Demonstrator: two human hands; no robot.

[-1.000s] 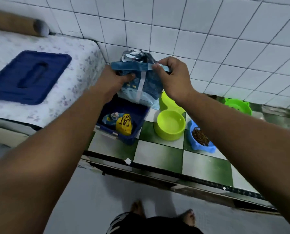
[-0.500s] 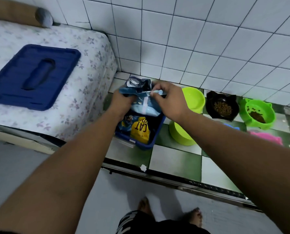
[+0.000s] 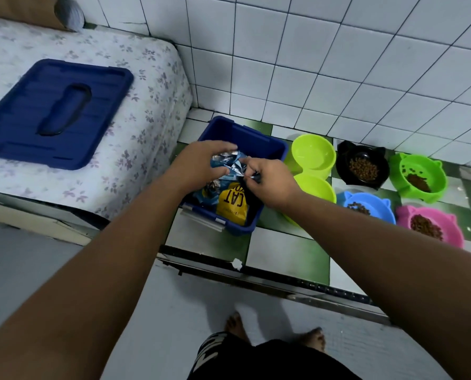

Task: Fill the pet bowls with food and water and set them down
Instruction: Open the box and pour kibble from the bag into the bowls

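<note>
Downward, curled fingers [image 3: 223, 147] around foil bag [image 3: 231, 168]

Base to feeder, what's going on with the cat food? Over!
Left hand and right hand grip the blue food bag at the blue bin. Kibble in black bowl and pink bowl. Nothing in the way.

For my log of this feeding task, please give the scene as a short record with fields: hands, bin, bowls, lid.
Left hand: grips the crumpled food bag at the blue bin
Right hand: pinches the same bag's edge
Bin contents: yellow bag marked CAT
Bowls with kibble: black bowl, green bowl, blue bowl, pink bowl
Lime bowls: two, no kibble visible
Lid: on the flowered mattress
</note>
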